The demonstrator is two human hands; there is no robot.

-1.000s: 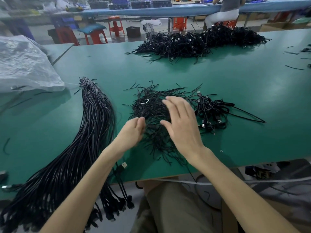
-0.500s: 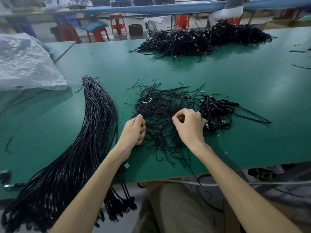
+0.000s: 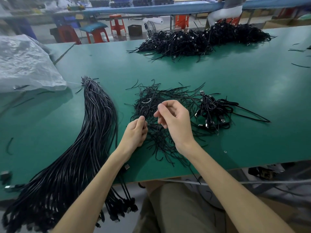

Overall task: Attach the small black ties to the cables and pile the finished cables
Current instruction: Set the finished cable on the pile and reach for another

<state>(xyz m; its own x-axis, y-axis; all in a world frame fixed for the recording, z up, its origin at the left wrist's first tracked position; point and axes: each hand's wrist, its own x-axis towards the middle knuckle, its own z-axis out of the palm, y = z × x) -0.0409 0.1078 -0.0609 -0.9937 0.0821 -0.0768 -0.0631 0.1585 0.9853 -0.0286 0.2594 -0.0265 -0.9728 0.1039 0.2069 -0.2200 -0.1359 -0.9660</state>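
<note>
Left hand (image 3: pixel 136 132) is pinching a tie (image 3: pixel 143 113) pointing away, blending into the tie pile (image 3: pixel 151 98); right hand (image 3: pixel 175 121) is curling, grip unclear.

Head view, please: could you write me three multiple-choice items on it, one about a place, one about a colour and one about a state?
1. Where does the long cable bundle lie?
A) left of the loose ties
B) at the table's far edge
C) in a box

2. What colour is the table?
A) red
B) green
C) white

3. How do the bundle's near ends lie?
A) coiled on the table
B) hanging over the near edge
C) inside a box

Answers:
1 A, the bundle runs along the left of the tie pile.
2 B, the bare top is green.
3 B, the plug ends hang below the near table edge.
</note>
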